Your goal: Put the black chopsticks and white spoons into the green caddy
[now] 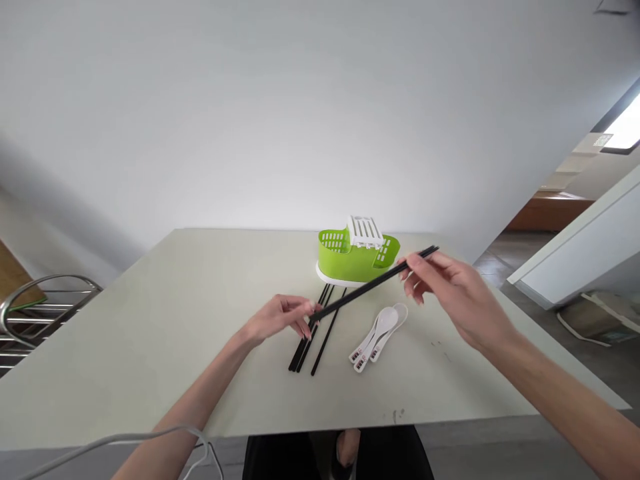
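Observation:
Black chopsticks [367, 285] are held together at a slant above the table, their right end higher. My left hand [285, 316] pinches the lower left end, and my right hand [435, 275] grips them near the upper right end. Beneath my left hand, several more black chopsticks [327, 341] lie on the table, one a little apart from the others. White spoons [384, 327] lie overlapped to their right, handles toward me. Behind the chopsticks stands a green utensil holder [341, 267] with a white slotted piece [366, 231] on top and a white base.
The pale table [200, 280] meets a white wall [250, 120] at the back. A metal rack [45, 313] is beyond the table's left edge. A white cable [120, 439] crosses the lower left. On the floor at right lies a plastic-wrapped bundle [597, 319].

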`<state>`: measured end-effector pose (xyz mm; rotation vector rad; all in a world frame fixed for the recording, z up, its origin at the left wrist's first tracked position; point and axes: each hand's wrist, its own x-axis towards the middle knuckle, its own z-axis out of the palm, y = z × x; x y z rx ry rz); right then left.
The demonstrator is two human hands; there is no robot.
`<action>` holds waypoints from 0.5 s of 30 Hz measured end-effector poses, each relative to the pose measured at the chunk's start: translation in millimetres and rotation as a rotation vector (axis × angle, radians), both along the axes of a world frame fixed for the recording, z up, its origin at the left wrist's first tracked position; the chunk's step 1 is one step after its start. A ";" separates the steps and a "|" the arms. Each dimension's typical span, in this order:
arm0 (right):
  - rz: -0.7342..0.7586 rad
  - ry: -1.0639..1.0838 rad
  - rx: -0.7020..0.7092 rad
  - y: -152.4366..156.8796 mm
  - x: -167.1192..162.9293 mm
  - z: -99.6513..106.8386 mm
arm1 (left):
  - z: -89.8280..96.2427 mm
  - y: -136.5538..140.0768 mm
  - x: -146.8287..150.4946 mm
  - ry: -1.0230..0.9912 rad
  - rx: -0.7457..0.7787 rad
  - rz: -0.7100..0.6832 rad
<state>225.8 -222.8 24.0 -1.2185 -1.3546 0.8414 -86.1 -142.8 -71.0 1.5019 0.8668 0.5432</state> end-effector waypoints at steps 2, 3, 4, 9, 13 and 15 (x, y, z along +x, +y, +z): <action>-0.087 -0.034 0.146 13.9 3.7 15.8 | -15.7 26.7 -5.4 -0.043 0.123 0.229; -0.132 -0.065 0.222 22.1 5.3 25.4 | -23.6 38.6 -9.1 -0.052 0.189 0.347; -0.176 -0.106 0.291 31.2 6.5 35.7 | -30.8 48.7 -13.4 -0.059 0.246 0.451; -0.239 -0.427 0.430 91.2 3.7 73.8 | -49.7 67.4 -32.9 -0.042 0.339 0.636; -0.159 -0.706 0.359 146.0 -12.0 68.8 | -51.2 66.0 -37.4 0.009 0.302 0.605; -0.086 -0.788 0.286 166.8 -22.7 58.8 | -51.2 66.8 -37.5 0.035 0.293 0.621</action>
